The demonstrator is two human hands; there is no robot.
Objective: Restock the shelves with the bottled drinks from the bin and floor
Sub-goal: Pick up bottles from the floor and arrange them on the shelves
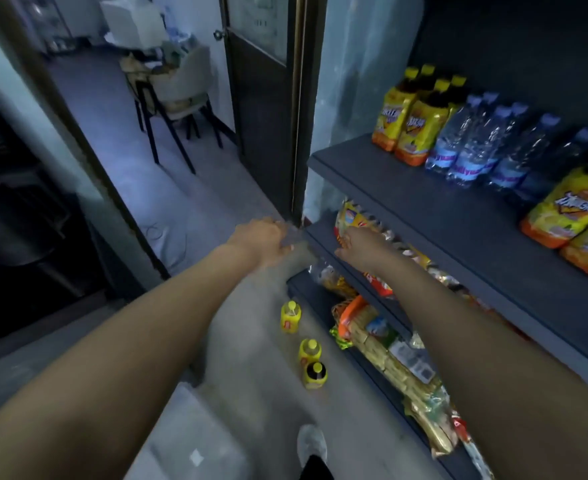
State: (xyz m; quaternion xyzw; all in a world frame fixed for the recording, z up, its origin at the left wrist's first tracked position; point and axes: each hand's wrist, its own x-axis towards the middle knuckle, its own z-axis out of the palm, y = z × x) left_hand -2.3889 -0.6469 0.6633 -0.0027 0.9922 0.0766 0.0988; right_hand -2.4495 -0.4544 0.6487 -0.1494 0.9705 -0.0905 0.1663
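Three yellow-capped drink bottles stand on the floor by the shelf foot: one (290, 317), a second (309, 351) and a darker third (315, 375). My left hand (261, 239) is stretched to the left end of the middle shelf (323, 237), its fingers curled round a blurred clear bottle (296, 233). My right hand (358, 244) lies flat at that shelf's edge, in front of snack packets (351, 216), and holds nothing that I can see. The upper shelf (406, 188) carries yellow-labelled drink bottles (413, 126) and clear water bottles (476, 143).
A pale bin (188, 441) sits at my lower left, beside my shoe (311, 445). The lowest shelf holds biscuit and snack packs (382, 344). A dark door frame (297, 116) stands just left of the shelving. Beyond it a chair (178, 98) stands in a back room.
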